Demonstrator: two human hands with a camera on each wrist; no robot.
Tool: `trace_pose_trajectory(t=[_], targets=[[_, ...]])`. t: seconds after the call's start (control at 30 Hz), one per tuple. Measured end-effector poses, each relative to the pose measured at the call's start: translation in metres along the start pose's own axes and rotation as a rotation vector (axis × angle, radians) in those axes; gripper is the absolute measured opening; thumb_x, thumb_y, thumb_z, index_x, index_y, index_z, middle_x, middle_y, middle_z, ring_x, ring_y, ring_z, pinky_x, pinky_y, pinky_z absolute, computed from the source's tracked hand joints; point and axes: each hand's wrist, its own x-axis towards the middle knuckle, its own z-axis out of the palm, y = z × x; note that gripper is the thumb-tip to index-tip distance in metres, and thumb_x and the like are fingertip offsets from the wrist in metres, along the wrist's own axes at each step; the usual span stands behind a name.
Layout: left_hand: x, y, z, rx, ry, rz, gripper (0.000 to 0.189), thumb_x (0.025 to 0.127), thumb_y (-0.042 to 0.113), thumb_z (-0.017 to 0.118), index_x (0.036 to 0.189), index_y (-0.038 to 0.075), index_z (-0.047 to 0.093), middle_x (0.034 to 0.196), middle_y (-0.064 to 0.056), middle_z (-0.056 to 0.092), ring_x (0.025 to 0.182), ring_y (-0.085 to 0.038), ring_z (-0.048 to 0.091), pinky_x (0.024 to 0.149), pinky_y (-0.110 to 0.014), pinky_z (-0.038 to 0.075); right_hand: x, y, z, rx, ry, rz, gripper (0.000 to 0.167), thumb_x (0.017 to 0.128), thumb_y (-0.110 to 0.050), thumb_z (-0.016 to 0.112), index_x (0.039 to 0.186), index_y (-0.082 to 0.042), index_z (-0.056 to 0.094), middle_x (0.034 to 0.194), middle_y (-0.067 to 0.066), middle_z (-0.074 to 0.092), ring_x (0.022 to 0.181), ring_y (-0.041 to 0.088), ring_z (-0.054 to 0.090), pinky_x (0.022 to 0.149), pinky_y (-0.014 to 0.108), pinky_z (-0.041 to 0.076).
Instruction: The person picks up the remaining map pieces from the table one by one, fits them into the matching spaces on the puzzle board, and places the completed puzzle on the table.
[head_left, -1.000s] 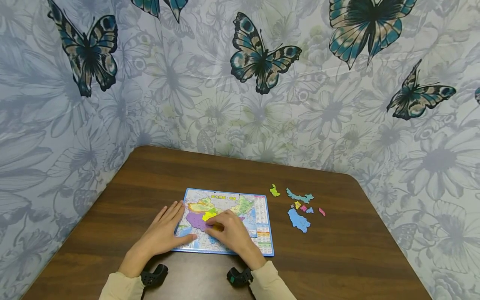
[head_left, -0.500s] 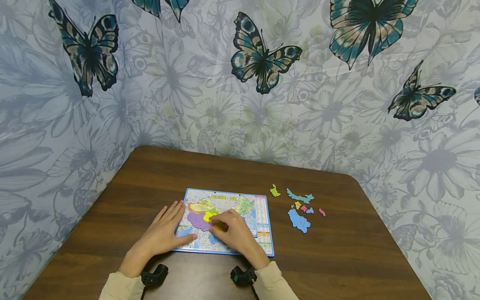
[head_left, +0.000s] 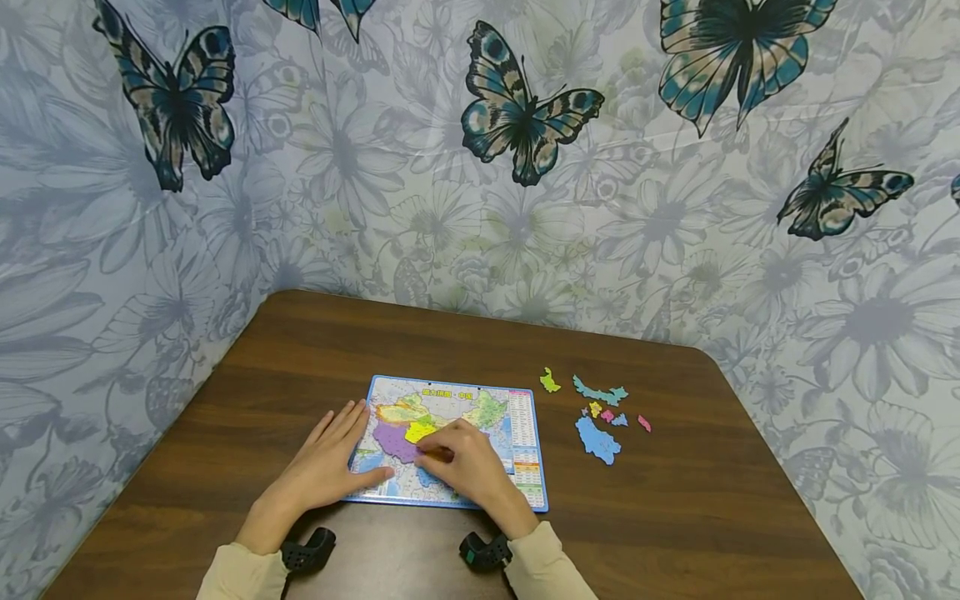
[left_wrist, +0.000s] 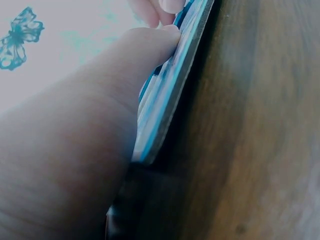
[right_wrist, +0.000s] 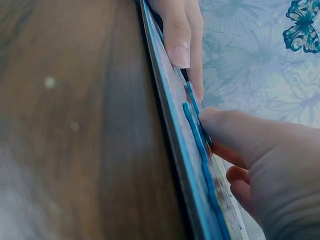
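My left hand [head_left: 324,467] lies flat, fingers spread straight, thumb pressing the near left edge of the map puzzle board [head_left: 517,417] on the table [head_left: 712,517]. My right hand [head_left: 468,462] rests on the board's middle, fingers bent onto the pieces beneath them. Loose puzzle pieces [head_left: 597,439] lie well to the right of my fingers. The board's title is too small to read.

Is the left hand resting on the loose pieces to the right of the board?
No, the left hand lies flat at the map puzzle board's left edge, while the loose pieces lie untouched on the table.
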Motion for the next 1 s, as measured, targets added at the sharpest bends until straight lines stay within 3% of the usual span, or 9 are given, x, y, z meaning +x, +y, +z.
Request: trace_pose_trajectory(t=[0.43, 0.73, 0.87, 1.0], targets=[[-0.0002, 0.0008, -0.0013, 0.006, 0.001, 0.000, 0.112, 0.087, 0.076, 0.061, 0.157, -0.006, 0.033, 0.167, -0.023, 0.026, 0.156, -0.042, 0.021, 0.126, -0.062, 0.009, 0.0018, -0.0006, 0.0018, -0.027, 0.004, 0.019, 0.025, 0.090, -0.028, 0.083, 0.111, -0.016, 0.080, 0.099, -0.007, 0.076, 0.086, 0.006, 0.053, 0.070, 0.015, 0.045], [-0.0003, 0.0019, -0.0029, -0.001, -0.005, -0.004, 0.113, 0.086, 0.076, 0.062, 0.158, -0.006, 0.032, 0.168, -0.023, 0.026, 0.157, -0.042, 0.020, 0.126, -0.062, 0.008, 0.0020, -0.0016, 0.0022, -0.017, 0.004, 0.001, 0.016, 0.091, -0.026, 0.081, 0.106, -0.018, 0.081, 0.096, -0.009, 0.075, 0.089, 0.005, 0.056, 0.073, 0.014, 0.047], [-0.0003, 0.0018, -0.0028, -0.004, -0.005, -0.004, 0.112, 0.087, 0.075, 0.062, 0.158, -0.006, 0.032, 0.168, -0.023, 0.026, 0.157, -0.042, 0.020, 0.126, -0.062, 0.009, 0.0037, -0.0024, 0.0032, -0.045, 0.002, -0.007, 0.025, 0.090, -0.027, 0.082, 0.112, -0.016, 0.080, 0.101, -0.007, 0.077, 0.093, 0.008, 0.058, 0.076, 0.015, 0.050], [-0.0001, 0.0014, -0.0023, 0.003, -0.004, -0.002, 0.112, 0.086, 0.076, 0.062, 0.157, -0.007, 0.033, 0.167, -0.023, 0.026, 0.157, -0.042, 0.021, 0.126, -0.062, 0.009, 0.0063, -0.0028, 0.0063, -0.092, -0.004, 0.012, 0.041, 0.090, -0.035, 0.082, 0.124, -0.015, 0.075, 0.116, -0.005, 0.075, 0.108, 0.013, 0.061, 0.090, 0.023, 0.055]])
